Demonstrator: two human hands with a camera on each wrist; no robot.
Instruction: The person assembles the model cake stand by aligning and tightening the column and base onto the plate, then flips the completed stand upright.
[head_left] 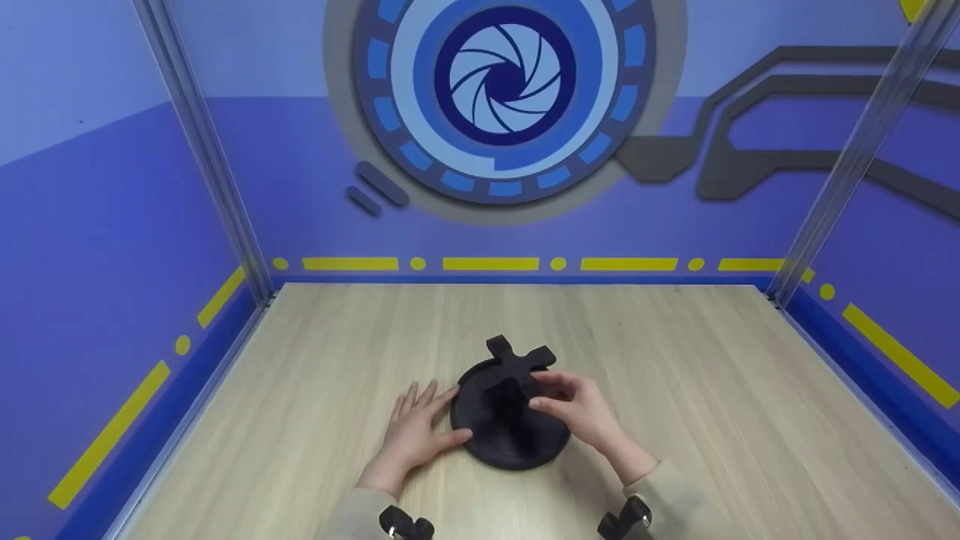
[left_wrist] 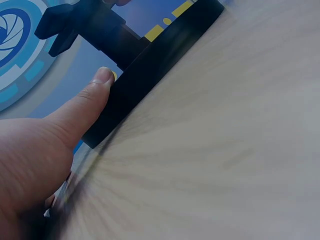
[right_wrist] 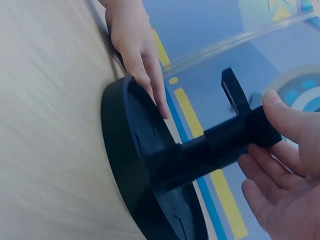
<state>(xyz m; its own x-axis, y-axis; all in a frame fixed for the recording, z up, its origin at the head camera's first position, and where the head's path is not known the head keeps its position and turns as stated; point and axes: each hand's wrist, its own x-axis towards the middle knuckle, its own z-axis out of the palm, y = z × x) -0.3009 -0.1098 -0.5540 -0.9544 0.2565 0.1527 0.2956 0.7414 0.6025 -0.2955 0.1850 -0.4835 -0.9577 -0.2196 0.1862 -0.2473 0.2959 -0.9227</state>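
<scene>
A black stand with a round, raised-rim base [head_left: 480,444] rests on the table. From its middle rises a thick post [right_wrist: 195,157], topped by a cross-shaped head [head_left: 517,365] with several stubby arms. My right hand [head_left: 589,412] pinches one arm of that head, thumb on one side and fingers on the other. Spread out at the base's left, my left hand [head_left: 416,435] touches the rim with its thumb [left_wrist: 87,102] and index fingertip. The left wrist view shows the base's side wall and the thumb pressed against it; the other left fingers are mostly hidden there.
The stand sits on a light wood tabletop [head_left: 337,337]. Blue printed panels [head_left: 480,240] with yellow dashes enclose the back and sides, joined by metal corner posts [head_left: 217,165]. Dark camera mounts [head_left: 405,523] are strapped to both wrists.
</scene>
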